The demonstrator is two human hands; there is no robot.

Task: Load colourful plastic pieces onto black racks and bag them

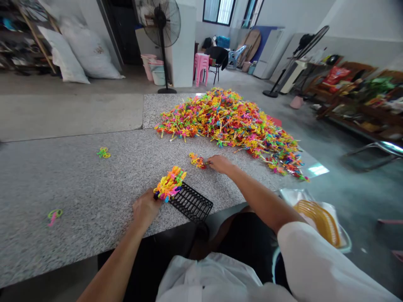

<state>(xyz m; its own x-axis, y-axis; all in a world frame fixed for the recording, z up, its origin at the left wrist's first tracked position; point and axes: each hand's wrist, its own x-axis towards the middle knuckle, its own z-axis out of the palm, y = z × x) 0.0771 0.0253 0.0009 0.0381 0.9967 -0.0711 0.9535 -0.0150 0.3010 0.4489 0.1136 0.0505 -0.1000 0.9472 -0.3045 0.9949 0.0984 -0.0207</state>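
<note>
Pinching with thumb and fingers together, the right hand (pixel 220 163) is closed on the end of a small bunch of coloured plastic pieces (pixel 197 161) over the table (pixel 122 176). The left hand (pixel 146 209) seems clamped on the left end of a black rack (pixel 195 204), though its fingertips are hidden; more coloured pieces (pixel 170 184) stand crowded at that end. Since the rack's near right corner reaches the table's near edge, a push there could tip it and spill them. Tangled loops in the right hand's bunch could catch one another, so several might drag or drop together. Beyond, at the far right, a heaped pile (pixel 226 121) trails towards the table's right side, where a brush of the right forearm could send pieces to the floor. No brand or label is legible; a faint mark on the white sack (pixel 91 54), far left, is too small to read.
</note>
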